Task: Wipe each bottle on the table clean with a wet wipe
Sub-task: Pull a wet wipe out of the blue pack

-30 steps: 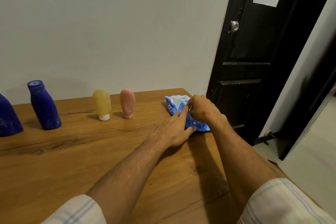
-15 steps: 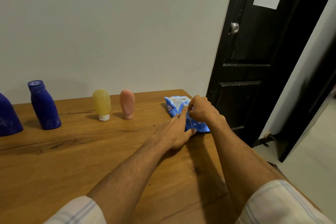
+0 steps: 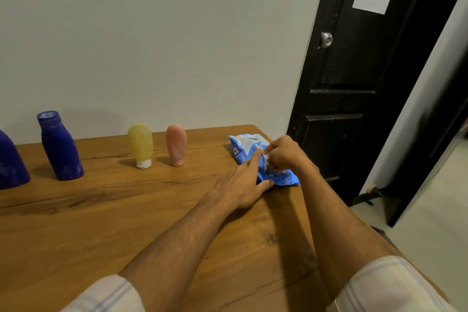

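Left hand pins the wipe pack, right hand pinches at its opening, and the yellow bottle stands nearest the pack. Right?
Not quite. The head view shows the pink bottle nearest the pack, the yellow bottle beyond it. The left hand does pin the pack and the right hand pinches at its opening.

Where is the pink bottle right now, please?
In the head view, the pink bottle stands near the far edge of the table, right of the yellow bottle and left of the blue wipes packet.
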